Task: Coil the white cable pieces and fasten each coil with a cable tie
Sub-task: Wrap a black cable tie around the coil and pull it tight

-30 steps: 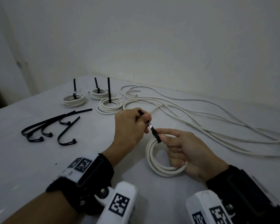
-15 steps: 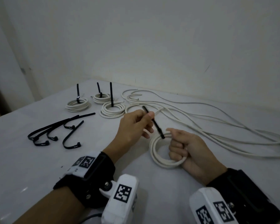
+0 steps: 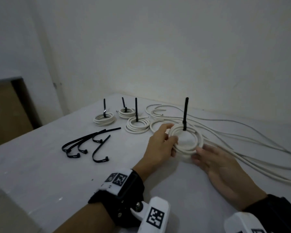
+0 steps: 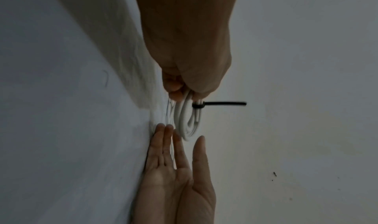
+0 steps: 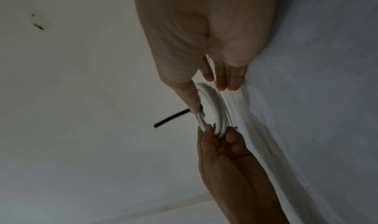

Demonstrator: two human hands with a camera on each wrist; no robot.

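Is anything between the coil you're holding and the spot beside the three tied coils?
Nothing visible. The left hand grips the new coil; bare table lies between it and the nearest tied coil.

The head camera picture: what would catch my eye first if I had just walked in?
Probably the white coil in the middle of the table, its black cable tie sticking straight up. The left hand grips the coil's left edge; the right hand lies open at its near right side. Behind them sit three finished coils, with spare ties to the left and loose cable trailing right.
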